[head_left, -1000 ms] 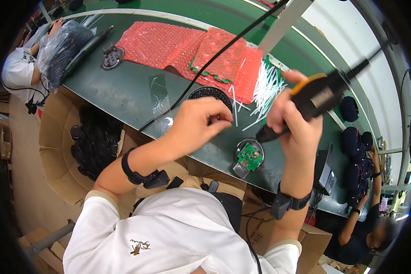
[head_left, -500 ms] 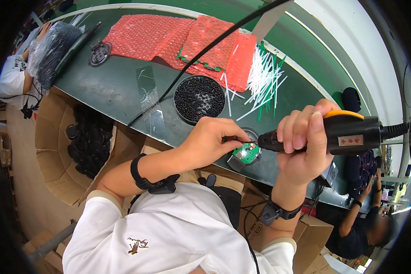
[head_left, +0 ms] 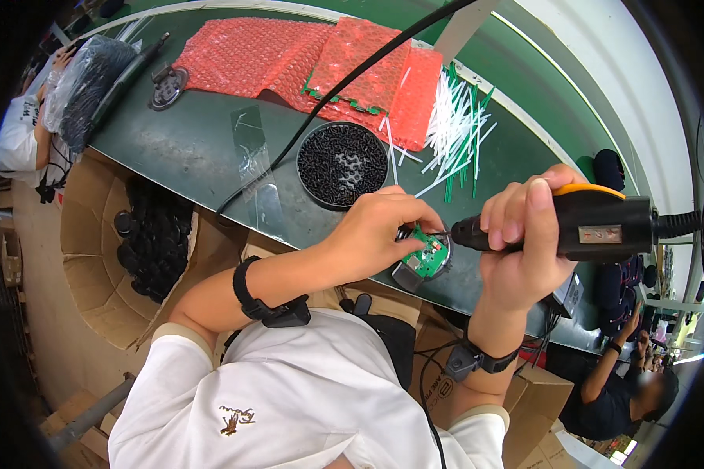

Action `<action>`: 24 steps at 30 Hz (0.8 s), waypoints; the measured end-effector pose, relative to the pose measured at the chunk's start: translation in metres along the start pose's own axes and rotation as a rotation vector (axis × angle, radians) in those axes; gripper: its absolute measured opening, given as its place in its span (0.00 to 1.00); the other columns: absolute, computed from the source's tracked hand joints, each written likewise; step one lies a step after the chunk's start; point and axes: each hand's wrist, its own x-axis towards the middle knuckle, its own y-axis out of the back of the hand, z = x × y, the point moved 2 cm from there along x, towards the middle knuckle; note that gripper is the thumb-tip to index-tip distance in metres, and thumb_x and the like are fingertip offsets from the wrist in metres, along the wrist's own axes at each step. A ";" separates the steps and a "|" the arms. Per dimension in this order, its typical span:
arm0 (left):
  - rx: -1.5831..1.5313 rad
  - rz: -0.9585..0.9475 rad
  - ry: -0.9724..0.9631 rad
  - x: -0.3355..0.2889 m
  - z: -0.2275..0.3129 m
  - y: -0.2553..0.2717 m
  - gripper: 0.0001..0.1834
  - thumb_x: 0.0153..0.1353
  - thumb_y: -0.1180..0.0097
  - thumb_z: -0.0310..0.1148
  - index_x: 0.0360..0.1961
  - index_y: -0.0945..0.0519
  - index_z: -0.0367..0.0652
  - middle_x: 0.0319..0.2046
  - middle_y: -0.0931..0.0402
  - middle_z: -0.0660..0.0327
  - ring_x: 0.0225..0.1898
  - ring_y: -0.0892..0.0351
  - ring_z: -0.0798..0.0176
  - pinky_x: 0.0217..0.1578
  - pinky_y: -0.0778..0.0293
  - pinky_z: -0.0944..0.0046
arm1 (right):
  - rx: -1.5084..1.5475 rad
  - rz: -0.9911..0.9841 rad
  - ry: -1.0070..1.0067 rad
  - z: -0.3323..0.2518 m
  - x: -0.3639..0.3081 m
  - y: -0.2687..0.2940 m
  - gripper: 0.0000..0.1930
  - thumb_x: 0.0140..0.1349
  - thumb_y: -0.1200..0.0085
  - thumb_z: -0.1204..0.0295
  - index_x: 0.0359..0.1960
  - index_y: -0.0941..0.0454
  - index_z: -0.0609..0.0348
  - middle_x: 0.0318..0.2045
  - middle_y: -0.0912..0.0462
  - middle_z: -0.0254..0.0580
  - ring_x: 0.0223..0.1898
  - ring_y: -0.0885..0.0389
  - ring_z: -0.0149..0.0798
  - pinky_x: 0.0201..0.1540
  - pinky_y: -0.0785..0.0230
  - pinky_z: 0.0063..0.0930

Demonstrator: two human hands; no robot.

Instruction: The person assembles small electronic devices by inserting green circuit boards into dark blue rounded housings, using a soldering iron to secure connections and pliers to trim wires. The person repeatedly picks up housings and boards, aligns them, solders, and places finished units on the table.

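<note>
My right hand [head_left: 528, 234] is wrapped round a black electric screwdriver [head_left: 614, 227] with a yellow lever, its tip pointing left. That tip reaches the upper edge of a small green circuit board [head_left: 432, 259], which sits in a round dark housing [head_left: 408, 278] near the bench's front edge. From the left, my left hand [head_left: 383, 230] comes over the board with thumb and fingers pinched beside the tip. Something small and dark shows at the pinch, too hidden to name. Just beyond this hand stands a round dish [head_left: 299, 170] of small black screws [head_left: 325, 152].
Red bubble wrap [head_left: 242, 59] with green boards lies along the bench's back. White and green sticks [head_left: 450, 129] are piled to its right. A black cable [head_left: 328, 105] crosses over the bench. Left below stands a cardboard box [head_left: 90, 258] of black round parts. People sit at both sides.
The board and its housing have shifted slightly right and are turned. My left hand has moved up and right, and the screwdriver tip sits a little higher and to the right.
</note>
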 end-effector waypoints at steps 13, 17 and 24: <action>0.021 -0.025 0.050 0.000 -0.006 -0.005 0.25 0.46 0.26 0.21 0.49 0.17 0.43 0.38 0.14 0.60 0.45 0.17 0.52 0.49 0.23 0.54 | -0.218 0.002 0.014 0.011 0.000 -0.002 0.09 0.69 0.42 0.77 0.45 0.28 0.64 0.17 0.32 0.33 0.13 0.36 0.26 0.19 0.39 0.25; 0.025 -0.023 0.055 0.000 -0.004 -0.004 0.25 0.46 0.26 0.21 0.49 0.17 0.42 0.38 0.14 0.59 0.45 0.16 0.52 0.49 0.23 0.54 | -0.217 0.016 0.023 0.014 -0.001 -0.003 0.09 0.68 0.42 0.77 0.45 0.28 0.65 0.17 0.31 0.34 0.13 0.36 0.26 0.19 0.39 0.25; 0.064 -0.049 0.048 0.001 0.000 -0.001 0.24 0.48 0.27 0.21 0.49 0.18 0.42 0.39 0.15 0.58 0.44 0.16 0.51 0.48 0.23 0.53 | -0.256 0.053 0.007 0.016 -0.003 -0.007 0.08 0.70 0.42 0.76 0.44 0.29 0.63 0.16 0.32 0.34 0.13 0.37 0.26 0.19 0.39 0.25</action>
